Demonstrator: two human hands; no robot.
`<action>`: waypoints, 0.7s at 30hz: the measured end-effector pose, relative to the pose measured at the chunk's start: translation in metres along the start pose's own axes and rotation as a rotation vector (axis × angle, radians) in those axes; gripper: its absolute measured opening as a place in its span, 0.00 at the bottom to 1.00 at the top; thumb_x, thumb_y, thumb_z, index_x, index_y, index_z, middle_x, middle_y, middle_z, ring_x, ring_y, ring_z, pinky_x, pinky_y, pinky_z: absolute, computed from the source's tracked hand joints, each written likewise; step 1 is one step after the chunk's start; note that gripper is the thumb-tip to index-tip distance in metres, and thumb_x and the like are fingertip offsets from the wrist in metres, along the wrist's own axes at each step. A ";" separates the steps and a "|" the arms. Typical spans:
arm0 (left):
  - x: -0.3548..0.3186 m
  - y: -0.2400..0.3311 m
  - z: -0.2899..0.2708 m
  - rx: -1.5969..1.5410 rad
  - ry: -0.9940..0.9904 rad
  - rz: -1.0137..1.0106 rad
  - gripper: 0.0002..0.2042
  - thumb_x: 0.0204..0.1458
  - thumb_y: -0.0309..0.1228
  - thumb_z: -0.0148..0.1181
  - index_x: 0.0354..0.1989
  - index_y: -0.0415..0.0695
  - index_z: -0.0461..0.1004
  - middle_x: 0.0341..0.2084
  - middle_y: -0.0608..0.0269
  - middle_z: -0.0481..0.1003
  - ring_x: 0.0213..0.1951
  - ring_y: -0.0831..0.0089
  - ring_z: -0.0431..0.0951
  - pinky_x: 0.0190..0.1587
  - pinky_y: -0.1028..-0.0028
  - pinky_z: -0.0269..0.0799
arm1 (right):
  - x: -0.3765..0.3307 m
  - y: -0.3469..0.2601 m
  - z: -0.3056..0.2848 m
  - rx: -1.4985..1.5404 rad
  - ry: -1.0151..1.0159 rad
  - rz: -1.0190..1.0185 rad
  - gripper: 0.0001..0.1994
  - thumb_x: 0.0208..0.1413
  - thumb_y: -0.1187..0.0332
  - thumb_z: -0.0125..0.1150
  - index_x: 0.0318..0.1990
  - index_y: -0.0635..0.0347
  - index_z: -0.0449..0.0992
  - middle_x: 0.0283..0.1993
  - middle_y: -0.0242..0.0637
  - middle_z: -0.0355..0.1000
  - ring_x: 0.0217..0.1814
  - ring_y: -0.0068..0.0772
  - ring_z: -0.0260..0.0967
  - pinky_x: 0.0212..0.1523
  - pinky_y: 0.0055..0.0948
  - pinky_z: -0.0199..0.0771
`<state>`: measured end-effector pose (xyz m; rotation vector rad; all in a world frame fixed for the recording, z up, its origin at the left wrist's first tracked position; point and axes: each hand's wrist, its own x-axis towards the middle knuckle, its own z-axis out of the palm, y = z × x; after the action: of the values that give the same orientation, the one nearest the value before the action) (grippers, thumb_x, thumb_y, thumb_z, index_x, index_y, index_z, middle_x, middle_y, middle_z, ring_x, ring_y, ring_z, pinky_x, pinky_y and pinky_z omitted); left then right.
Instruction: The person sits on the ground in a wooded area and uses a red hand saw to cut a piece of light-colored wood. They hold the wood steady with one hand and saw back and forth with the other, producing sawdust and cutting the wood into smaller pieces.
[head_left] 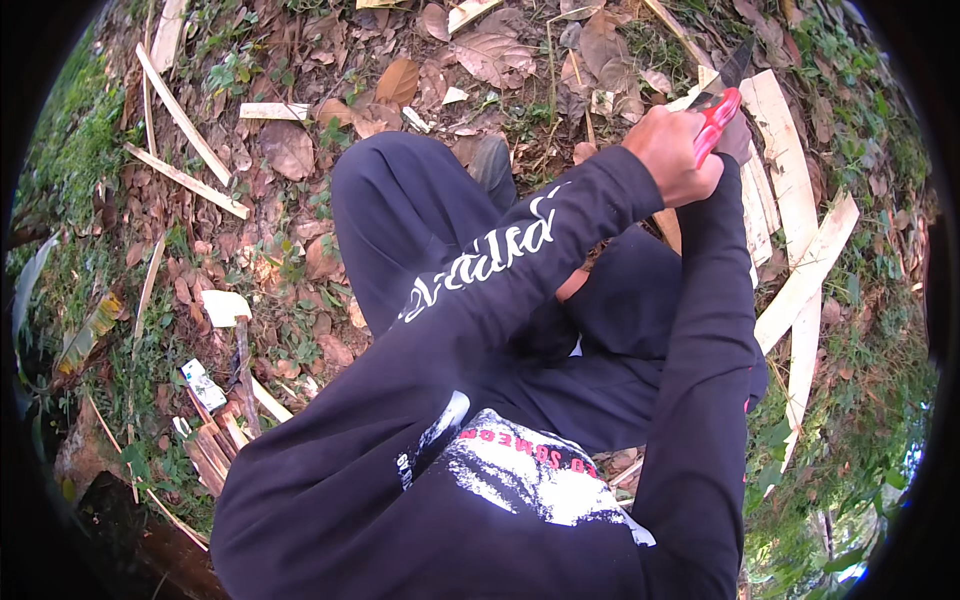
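Observation:
My left hand is closed at the upper right, its fist against the red handle of a knife with a dark, pointed blade. That blade points up and away from me. Close behind the handle is my right hand, mostly covered by the left hand and the handle, so its fingers do not show. A pale strip of wood shows beside the blade; I cannot make out which hand, if any, holds it. Both forearms, in dark sleeves, reach across my bent legs.
Long pale wood slats lie crossed on the ground at my right. Thin sticks and dry leaves are scattered ahead and to the left. Near my left side are a small white-and-dark packet, a pale flat piece and split brown wood.

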<state>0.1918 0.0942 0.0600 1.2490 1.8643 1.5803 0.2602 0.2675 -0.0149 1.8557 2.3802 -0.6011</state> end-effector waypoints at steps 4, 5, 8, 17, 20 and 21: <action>-0.075 0.059 -0.059 -0.240 -0.105 -0.236 0.05 0.42 0.22 0.53 0.28 0.36 0.74 0.13 0.60 0.70 0.15 0.69 0.74 0.23 0.71 0.69 | -0.002 0.002 -0.020 0.106 0.086 0.169 0.33 0.67 0.47 0.27 0.54 0.62 0.77 0.59 0.56 0.72 0.64 0.60 0.66 0.65 0.55 0.60; -0.086 0.069 -0.074 -0.227 -0.132 -0.285 0.05 0.43 0.21 0.52 0.27 0.35 0.73 0.13 0.61 0.69 0.15 0.73 0.74 0.23 0.72 0.68 | 0.003 0.008 -0.016 0.058 0.085 0.121 0.32 0.66 0.48 0.29 0.54 0.62 0.77 0.59 0.56 0.72 0.64 0.59 0.67 0.65 0.55 0.60; -0.071 0.071 -0.059 -0.161 -0.084 -0.301 0.04 0.45 0.20 0.52 0.27 0.33 0.73 0.13 0.62 0.69 0.17 0.80 0.72 0.23 0.76 0.66 | 0.000 -0.003 -0.010 0.069 0.132 0.188 0.29 0.66 0.50 0.33 0.47 0.61 0.82 0.51 0.53 0.78 0.58 0.53 0.73 0.60 0.50 0.61; -0.053 0.056 -0.022 0.003 0.058 -0.307 0.06 0.46 0.20 0.54 0.33 0.33 0.76 0.13 0.61 0.71 0.19 0.76 0.76 0.25 0.74 0.70 | 0.004 0.002 -0.006 0.131 0.147 0.228 0.29 0.67 0.49 0.34 0.44 0.59 0.83 0.48 0.49 0.79 0.55 0.48 0.74 0.61 0.52 0.58; -0.107 0.053 -0.054 -0.013 -0.027 -0.468 0.08 0.48 0.17 0.54 0.34 0.33 0.78 0.14 0.60 0.72 0.19 0.80 0.73 0.26 0.76 0.70 | 0.000 0.003 -0.008 0.128 0.135 0.219 0.29 0.67 0.50 0.33 0.43 0.58 0.83 0.48 0.46 0.79 0.56 0.45 0.73 0.60 0.50 0.58; -0.095 0.056 -0.043 0.064 0.020 -0.365 0.07 0.48 0.18 0.54 0.33 0.33 0.77 0.14 0.61 0.72 0.19 0.80 0.72 0.25 0.77 0.68 | -0.001 0.001 -0.008 0.129 0.123 0.200 0.29 0.67 0.50 0.33 0.42 0.57 0.84 0.48 0.46 0.79 0.56 0.44 0.73 0.60 0.50 0.58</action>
<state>0.2295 -0.0100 0.1014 0.8551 2.0295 1.3498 0.2631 0.2696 -0.0078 2.2122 2.2344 -0.6530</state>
